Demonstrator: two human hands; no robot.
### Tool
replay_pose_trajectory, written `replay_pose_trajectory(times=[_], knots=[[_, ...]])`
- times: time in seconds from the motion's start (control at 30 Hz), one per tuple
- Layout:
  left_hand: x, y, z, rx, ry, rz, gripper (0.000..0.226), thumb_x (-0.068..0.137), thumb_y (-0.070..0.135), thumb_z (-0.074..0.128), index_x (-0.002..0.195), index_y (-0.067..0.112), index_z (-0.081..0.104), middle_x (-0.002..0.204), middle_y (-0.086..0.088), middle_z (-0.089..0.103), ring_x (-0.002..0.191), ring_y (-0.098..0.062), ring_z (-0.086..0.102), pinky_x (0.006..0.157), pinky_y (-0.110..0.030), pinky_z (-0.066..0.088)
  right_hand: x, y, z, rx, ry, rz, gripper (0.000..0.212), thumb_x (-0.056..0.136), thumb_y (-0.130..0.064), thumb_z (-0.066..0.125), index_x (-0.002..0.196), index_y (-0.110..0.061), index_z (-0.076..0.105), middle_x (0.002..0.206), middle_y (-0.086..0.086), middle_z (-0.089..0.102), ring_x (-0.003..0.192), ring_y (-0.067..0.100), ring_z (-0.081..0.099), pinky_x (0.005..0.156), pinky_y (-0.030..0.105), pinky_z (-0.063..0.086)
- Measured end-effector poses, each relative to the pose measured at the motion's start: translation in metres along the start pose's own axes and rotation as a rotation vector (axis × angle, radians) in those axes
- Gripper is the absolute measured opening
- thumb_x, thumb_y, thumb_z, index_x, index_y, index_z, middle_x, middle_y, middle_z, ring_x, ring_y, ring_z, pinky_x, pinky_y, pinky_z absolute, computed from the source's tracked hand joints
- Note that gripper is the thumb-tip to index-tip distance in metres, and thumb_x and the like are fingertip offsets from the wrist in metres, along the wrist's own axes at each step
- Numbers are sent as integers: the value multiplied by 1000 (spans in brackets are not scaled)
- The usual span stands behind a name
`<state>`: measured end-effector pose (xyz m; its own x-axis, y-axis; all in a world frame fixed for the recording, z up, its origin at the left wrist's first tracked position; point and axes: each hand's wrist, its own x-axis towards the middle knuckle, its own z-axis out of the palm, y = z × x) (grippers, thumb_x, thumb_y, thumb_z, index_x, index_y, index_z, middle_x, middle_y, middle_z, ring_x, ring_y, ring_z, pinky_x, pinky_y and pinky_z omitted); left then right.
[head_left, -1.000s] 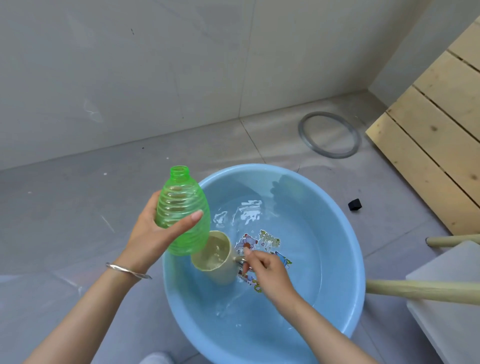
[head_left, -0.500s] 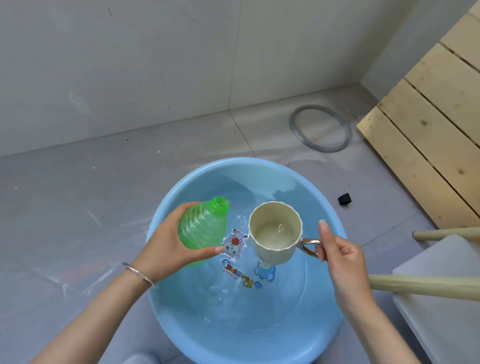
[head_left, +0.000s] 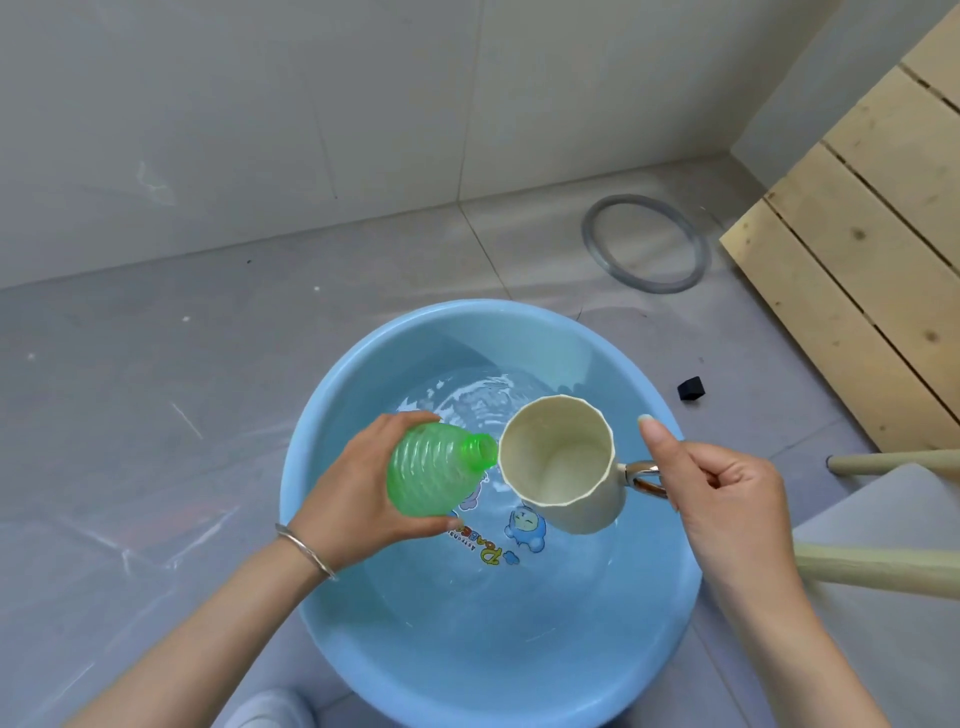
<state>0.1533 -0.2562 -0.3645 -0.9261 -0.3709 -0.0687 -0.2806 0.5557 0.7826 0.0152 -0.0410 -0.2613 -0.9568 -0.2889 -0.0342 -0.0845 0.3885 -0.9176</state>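
Left hand (head_left: 358, 499) grips the light, squashy bottle (head_left: 431, 470) by its ribbed belly, mouth at the mug (head_left: 561, 462) rim over the basin (head_left: 649, 597); right hand (head_left: 727, 499) pinches the wet, likely slippery handle (head_left: 644, 475).

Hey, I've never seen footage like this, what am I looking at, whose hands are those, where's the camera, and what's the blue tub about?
No machine here: these are a person's two bare hands, filmed by one wide-angle camera worn on the head, looking down. The left hand grips a green ribbed bottle, tipped sideways, its open mouth near the rim of a cream cup. The right hand holds that cup by its shiny handle. Both are over a blue basin of shallow water on a grey floor. A grey ring and small black block lie beyond.
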Motion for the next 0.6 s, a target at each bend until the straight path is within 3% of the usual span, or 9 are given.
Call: replay_pose_trajectory(times=[0.1, 0.2, 0.27, 0.4, 0.53, 0.6], knots=[[0, 0, 2, 1, -4, -1, 89, 49, 70, 75, 126, 48, 37, 120, 22, 47, 113, 1, 47, 95, -18, 39, 0, -6, -1, -41, 10, -52, 53, 84, -19, 67, 52, -12, 25, 56, 2, 11, 42, 9, 15, 40, 4, 28], [-2, -1, 4, -18, -12, -22, 99, 47, 70, 74, 134, 42, 36, 124, 21, 46, 114, 3, 44, 94, 0, 27, 1, -8, -1, -106, 3, -102, 57, 84, -23, 68, 51, -13, 23, 51, -5, 12, 44, 9, 15, 42, 8, 26], [-2, -1, 5, -26, -4, -32, 101, 46, 70, 73, 135, 37, 38, 125, 20, 47, 114, 2, 44, 93, 3, 24, 1, -9, -1, -157, -5, -108, 60, 84, -26, 68, 49, -8, 23, 49, -7, 13, 45, 9, 16, 41, 13, 21], [-2, -1, 6, -25, 23, -23, 88, 46, 68, 75, 122, 38, 43, 115, 22, 50, 107, -2, 50, 91, -16, 41, -1, -14, 0, -230, -7, -120, 62, 83, -30, 69, 49, -3, 25, 47, -5, 14, 49, 13, 24, 45, 22, 15], [-2, -2, 7, -14, 28, -31, 86, 45, 69, 74, 119, 38, 43, 113, 20, 50, 108, -4, 50, 91, -26, 45, -2, -17, 2, -264, -3, -120, 63, 82, -31, 70, 50, 3, 28, 49, 4, 15, 49, 27, 26, 47, 26, 15], [-3, -3, 8, -4, 24, -39, 88, 45, 70, 73, 120, 37, 43, 114, 20, 49, 109, -5, 50, 91, -30, 46, -2, -19, 2, -282, 1, -128, 59, 82, -32, 70, 46, 2, 38, 51, 13, 20, 48, 18, 21, 45, 24, 14]])
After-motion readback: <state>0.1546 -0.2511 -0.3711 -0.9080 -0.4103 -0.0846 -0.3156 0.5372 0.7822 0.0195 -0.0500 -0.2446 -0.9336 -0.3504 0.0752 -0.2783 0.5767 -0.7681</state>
